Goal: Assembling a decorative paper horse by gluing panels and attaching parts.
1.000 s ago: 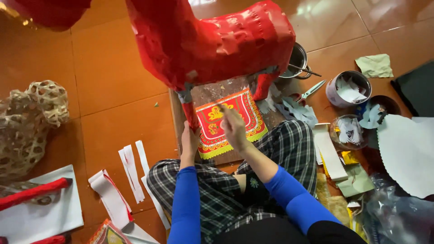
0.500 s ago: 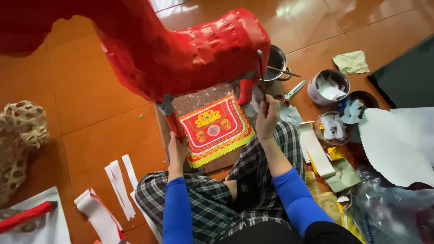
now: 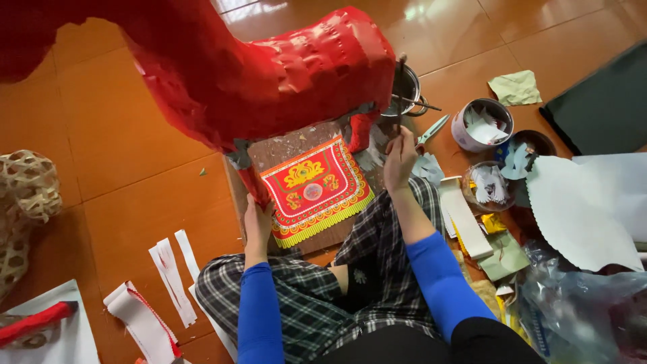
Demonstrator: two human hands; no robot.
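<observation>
While hand-steadied, the red paper horse [image 3: 269,81] looks wrinkled.

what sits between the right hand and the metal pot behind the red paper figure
Nothing visible. The right hand is raised beside the red paper figure, and the stick leaning out of the metal pot rises just above its fingers. Whether they touch the stick is unclear.

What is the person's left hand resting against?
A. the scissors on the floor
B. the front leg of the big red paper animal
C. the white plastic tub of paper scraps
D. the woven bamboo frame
B: the left hand grips the lower end of the red paper animal's front leg, beside the red and yellow decorated paper on the board, while the right hand is raised near the back leg.
</observation>
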